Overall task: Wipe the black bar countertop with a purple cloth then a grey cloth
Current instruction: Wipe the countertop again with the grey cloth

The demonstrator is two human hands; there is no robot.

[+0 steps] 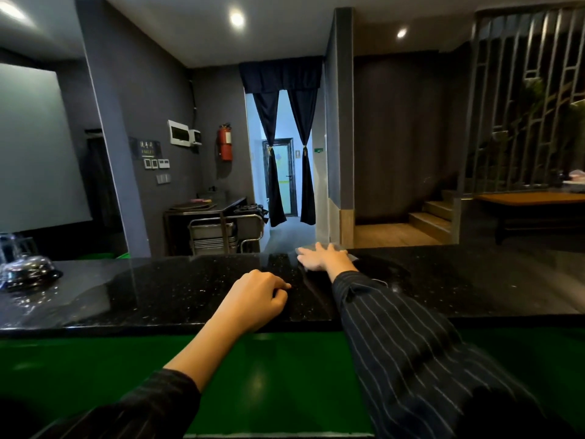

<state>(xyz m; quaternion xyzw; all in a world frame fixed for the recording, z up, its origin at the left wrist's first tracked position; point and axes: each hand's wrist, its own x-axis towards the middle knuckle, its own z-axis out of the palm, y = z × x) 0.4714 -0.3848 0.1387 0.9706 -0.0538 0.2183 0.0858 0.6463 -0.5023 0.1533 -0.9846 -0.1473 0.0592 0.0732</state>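
The black speckled bar countertop (177, 289) runs across the view in front of me. My right hand (323, 258) lies flat with fingers spread on a grey cloth (349, 255) at the counter's far edge; only the cloth's edges show around the hand. My left hand (256, 299) rests on the counter near its front edge, fingers loosely curled, holding nothing. No purple cloth is in view.
Upturned glasses (22, 267) stand on a dark tray at the counter's far left. Below the front edge lies a green surface (278, 369). Beyond the counter are a metal trolley (221, 232), a curtained doorway and steps at the right.
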